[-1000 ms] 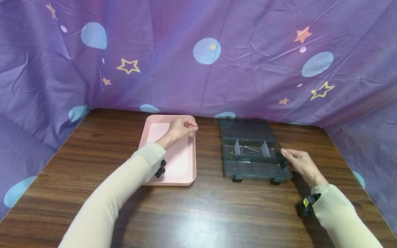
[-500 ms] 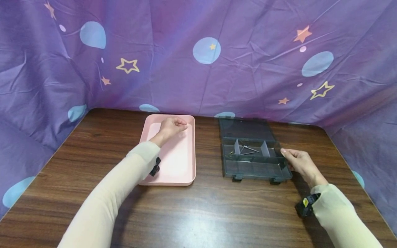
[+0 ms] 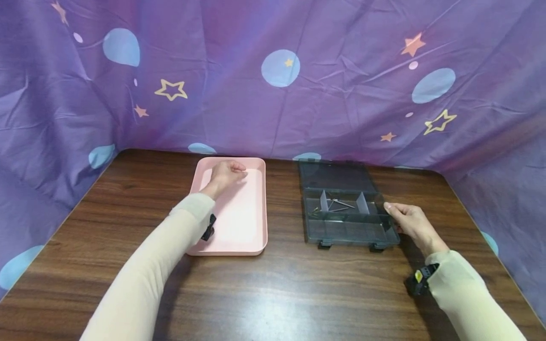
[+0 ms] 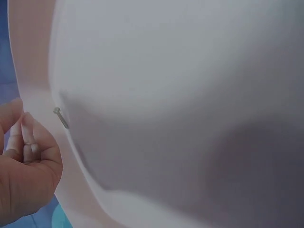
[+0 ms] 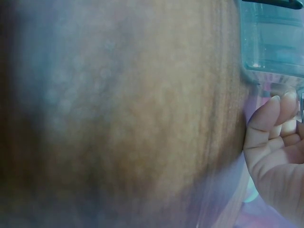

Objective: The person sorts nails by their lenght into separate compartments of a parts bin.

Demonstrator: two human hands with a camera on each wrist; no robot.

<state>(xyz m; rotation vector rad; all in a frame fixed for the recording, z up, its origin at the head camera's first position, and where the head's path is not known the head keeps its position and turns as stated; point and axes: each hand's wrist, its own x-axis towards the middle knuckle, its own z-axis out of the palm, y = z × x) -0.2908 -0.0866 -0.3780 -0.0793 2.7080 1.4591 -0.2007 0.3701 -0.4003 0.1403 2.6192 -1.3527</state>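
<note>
A small screw [image 4: 61, 118] lies on the pink tray [image 3: 256, 222], close against the tray's far wall near its far left corner, just in front of the person's left hand [image 3: 226, 173]. That hand hovers over the far end of the tray with its fingers [image 4: 26, 135] curled loosely toward the palm and nothing between them; the screw sits just beside the fingertips but apart from them, let go.

Over to the right, well away from the tray, a smoky clear plastic organizer box [image 3: 347, 232] sits open on the dark wooden table [image 3: 273, 293], its lid lying flat behind it. The right hand [image 3: 409, 223] grips the box's right end, thumb on the top edge and fingers curled against the side wall. In the box's rear middle compartment a few thin metal screws or pins [image 3: 341, 204] rest between two dividers. A purple cloth with stars and pale blue dots [image 3: 281, 94] hangs behind and to both sides of the table.
</note>
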